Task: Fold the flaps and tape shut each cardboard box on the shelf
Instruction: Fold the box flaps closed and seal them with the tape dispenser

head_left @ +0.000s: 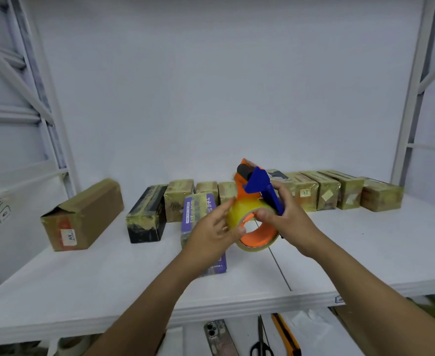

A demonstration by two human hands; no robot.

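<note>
I hold an orange and blue tape dispenser (256, 187) with a yellowish tape roll (239, 214) above the white shelf (108, 276). My right hand (285, 217) grips its blue handle. My left hand (214, 232) has its fingers on the roll's near side. Under my left hand lies a purple box (198, 209), partly hidden. A brown cardboard box (83, 217) with a loose end flap sits at the left, a black taped box (147, 214) beside it. A row of several taped boxes (327, 191) lines the back.
White shelf uprights stand at left (44, 98) and right (414, 86). On the level below the shelf lie a phone (217, 337), scissors (261, 340) and a yellow utility knife (287, 335). A tape roll (70, 343) shows at the bottom left.
</note>
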